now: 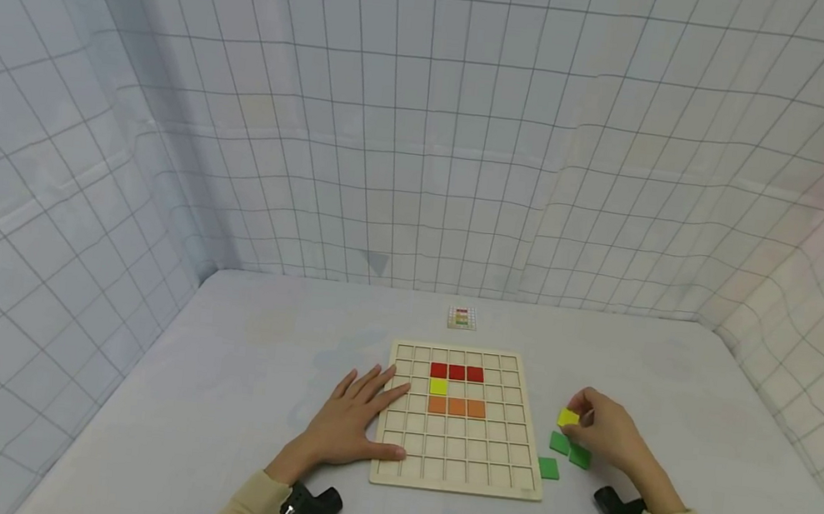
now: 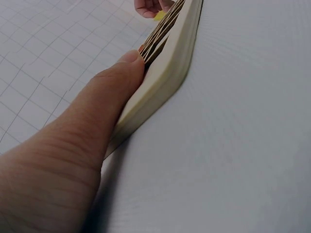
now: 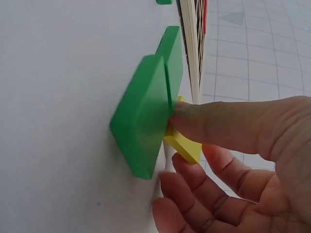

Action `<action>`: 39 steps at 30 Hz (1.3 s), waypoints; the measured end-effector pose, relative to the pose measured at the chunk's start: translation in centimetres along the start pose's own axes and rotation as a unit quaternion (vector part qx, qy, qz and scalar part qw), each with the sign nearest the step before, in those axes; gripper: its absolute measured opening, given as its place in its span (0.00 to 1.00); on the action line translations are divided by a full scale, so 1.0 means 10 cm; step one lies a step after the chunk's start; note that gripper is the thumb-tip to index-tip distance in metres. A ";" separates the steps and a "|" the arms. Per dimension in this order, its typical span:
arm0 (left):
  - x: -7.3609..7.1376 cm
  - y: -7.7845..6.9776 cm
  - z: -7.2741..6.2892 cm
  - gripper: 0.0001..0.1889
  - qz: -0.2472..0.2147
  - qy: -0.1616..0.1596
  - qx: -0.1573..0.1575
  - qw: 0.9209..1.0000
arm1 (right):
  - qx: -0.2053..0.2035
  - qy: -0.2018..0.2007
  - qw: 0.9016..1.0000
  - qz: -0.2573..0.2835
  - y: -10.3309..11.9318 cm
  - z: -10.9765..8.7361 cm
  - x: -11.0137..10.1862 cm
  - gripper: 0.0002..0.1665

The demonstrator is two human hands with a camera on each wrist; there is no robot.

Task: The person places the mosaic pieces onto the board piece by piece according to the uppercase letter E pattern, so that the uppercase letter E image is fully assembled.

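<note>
A pale wooden grid board [image 1: 461, 471] lies on the table. In its cells sit three red tiles [image 1: 456, 372], a yellow tile [image 1: 438, 386] under the leftmost red one, and three orange tiles [image 1: 456, 407] in the row below. My left hand [image 1: 347, 426] rests with spread fingers on the board's left edge; its thumb [image 2: 109, 92] lies over the rim in the left wrist view. To the right of the board, my right hand [image 1: 605, 428] pinches another yellow tile [image 1: 568, 417] between thumb and fingers. Two green tiles [image 3: 141, 116] lie right beside that thumb.
One more green tile [image 1: 549, 468] lies at the board's lower right edge. Behind the board is a small card [image 1: 462, 318] with a coloured grid pattern. White gridded cloth [image 1: 421, 166] hangs at the back and sides of the table [image 1: 234, 372].
</note>
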State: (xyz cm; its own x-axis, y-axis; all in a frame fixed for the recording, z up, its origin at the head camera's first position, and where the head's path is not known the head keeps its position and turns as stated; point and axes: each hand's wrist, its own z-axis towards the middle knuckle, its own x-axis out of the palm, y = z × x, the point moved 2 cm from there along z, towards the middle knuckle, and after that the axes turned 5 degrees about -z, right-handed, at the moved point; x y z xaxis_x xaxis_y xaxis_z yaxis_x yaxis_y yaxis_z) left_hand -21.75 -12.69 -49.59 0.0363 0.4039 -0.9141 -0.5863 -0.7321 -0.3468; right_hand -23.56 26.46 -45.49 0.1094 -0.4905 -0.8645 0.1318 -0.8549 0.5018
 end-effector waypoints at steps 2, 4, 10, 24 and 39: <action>0.00 0.00 0.00 0.50 0.001 -0.002 0.002 1.000 | -0.004 -0.006 1.000 0.004 0.01 -0.01 0.01 0.17; 0.01 0.01 0.01 0.50 0.000 -0.006 0.005 1.000 | -0.007 -0.015 1.000 0.007 0.02 -0.02 0.02 0.15; 0.03 0.02 0.01 0.50 -0.002 -0.005 0.005 1.000 | -0.029 -0.059 0.998 0.014 0.12 -0.05 0.03 0.10; 0.02 0.02 0.02 0.50 -0.006 -0.005 0.006 1.000 | -0.144 -0.064 0.985 0.064 0.64 -0.07 0.29 0.13; 0.03 0.04 0.03 0.50 0.001 -0.003 0.003 1.000 | -0.200 0.006 0.976 0.089 1.14 0.06 0.62 0.11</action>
State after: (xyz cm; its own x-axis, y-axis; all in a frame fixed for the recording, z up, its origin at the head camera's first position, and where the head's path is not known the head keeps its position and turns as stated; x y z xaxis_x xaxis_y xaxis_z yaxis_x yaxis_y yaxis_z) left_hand -22.16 -12.69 -49.93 0.0291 0.4059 -0.9135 -0.5908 -0.7301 -0.3433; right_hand -21.96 13.59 -45.10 0.1768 -0.6210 -0.7636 0.4832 -0.6212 0.6170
